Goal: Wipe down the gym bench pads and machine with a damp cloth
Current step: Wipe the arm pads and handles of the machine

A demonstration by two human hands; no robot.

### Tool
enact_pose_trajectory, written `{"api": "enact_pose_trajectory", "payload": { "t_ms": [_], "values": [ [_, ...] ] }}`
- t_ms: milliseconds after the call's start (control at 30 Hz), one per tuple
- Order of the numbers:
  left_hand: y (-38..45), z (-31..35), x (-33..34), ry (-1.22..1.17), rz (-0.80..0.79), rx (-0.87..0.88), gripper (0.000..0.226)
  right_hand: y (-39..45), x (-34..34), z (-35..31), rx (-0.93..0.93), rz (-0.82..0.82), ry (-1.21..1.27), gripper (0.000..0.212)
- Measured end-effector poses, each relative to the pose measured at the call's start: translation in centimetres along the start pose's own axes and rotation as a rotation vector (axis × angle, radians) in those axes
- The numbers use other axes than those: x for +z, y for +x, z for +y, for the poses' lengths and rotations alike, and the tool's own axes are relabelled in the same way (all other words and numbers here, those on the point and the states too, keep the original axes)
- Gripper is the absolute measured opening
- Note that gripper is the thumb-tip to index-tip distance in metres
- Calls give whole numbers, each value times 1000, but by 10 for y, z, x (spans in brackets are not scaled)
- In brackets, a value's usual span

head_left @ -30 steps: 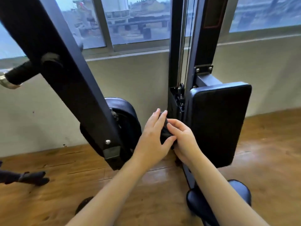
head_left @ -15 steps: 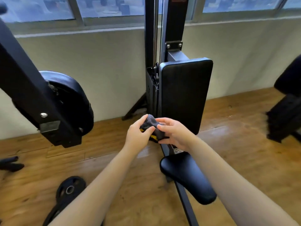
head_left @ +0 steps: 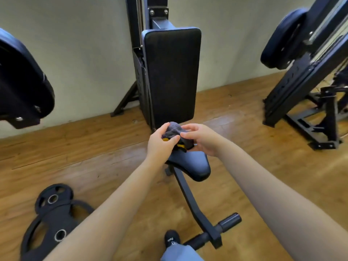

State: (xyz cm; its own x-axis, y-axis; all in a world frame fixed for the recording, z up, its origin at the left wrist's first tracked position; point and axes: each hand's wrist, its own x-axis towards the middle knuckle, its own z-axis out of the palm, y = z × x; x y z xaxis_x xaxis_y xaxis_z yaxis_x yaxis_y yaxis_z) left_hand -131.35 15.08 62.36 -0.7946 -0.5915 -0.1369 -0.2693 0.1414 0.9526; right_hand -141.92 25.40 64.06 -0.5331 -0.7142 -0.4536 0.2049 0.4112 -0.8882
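Note:
A bunched dark grey cloth [head_left: 174, 131] with a yellow edge is held between both hands, just above the machine's small black seat pad [head_left: 192, 165]. My left hand [head_left: 161, 143] grips its left side with curled fingers. My right hand [head_left: 200, 138] pinches its right side. The tall black back pad [head_left: 172, 74] stands upright right behind the cloth, fixed to the machine's black upright frame [head_left: 139, 59]. Neither hand touches a pad.
Black weight plates [head_left: 51, 213] lie on the wooden floor at the lower left. A round pad on a black arm [head_left: 22, 80] hangs at the left, and another pad and frame [head_left: 301, 59] stand at the right. A foot bar [head_left: 222, 227] and my shoe [head_left: 172, 240] are below.
The view has tilted down and pulled back, so the seat pad, foot bar and weight plates show. Both hands have come off the frame beside the back pad and now hold the cloth over the seat.

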Motion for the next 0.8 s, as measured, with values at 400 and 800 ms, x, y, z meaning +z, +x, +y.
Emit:
{"api": "enact_pose_trajectory", "payload": {
  "t_ms": [400,800],
  "values": [
    [-96,-7,17,-23,-20,33,64,-95,21,40,8,112,101,33],
    [-126,42,139,23,1,88,61,-164,-89,68,-71,189,113,30]
  ]
}}
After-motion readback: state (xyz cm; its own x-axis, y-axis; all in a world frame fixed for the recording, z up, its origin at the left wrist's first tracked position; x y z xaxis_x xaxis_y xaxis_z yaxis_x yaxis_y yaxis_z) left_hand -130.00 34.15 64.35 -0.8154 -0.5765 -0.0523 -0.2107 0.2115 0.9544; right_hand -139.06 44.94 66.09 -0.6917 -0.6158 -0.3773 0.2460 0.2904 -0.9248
